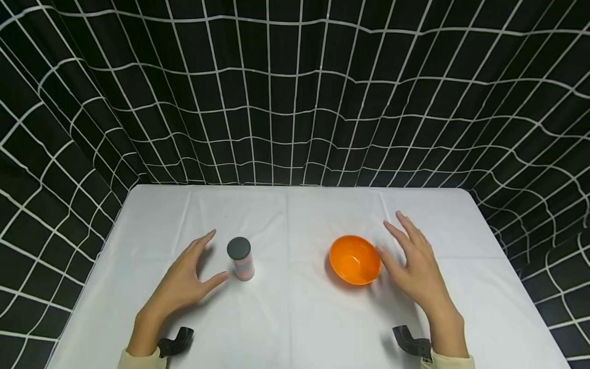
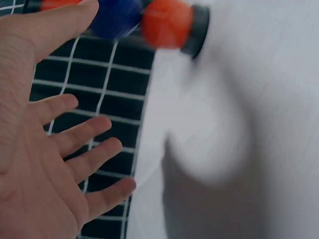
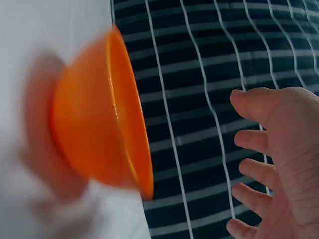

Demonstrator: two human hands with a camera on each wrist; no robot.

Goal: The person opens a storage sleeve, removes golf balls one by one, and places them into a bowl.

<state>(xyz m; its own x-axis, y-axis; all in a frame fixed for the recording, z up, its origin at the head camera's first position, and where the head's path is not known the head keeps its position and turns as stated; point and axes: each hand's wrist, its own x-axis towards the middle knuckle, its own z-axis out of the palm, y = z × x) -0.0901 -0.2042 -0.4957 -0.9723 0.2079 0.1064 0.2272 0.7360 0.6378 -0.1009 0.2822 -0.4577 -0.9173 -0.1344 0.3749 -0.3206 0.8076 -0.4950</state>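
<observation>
A clear cylindrical container [image 1: 244, 267] with a dark grey lid stands upright on the left half of the table. In the left wrist view, orange and blue round things show inside the container [image 2: 167, 24], partly cut off by the frame. My left hand [image 1: 186, 274] is just left of it, fingers spread and thumb extended, holding nothing. An orange bowl [image 1: 355, 260] sits upright, right of the table's middle. Beside its right rim is my right hand [image 1: 417, 266], fingers apart and holding nothing; the right wrist view shows a gap between this hand [image 3: 284, 154] and the bowl [image 3: 94, 114].
A white cloth [image 1: 286, 328] with fold creases covers the table. Black curtains [image 1: 295, 92] with a white grid hang behind it and along both sides. Dark wrist mounts [image 1: 177, 342] sit at both cuffs.
</observation>
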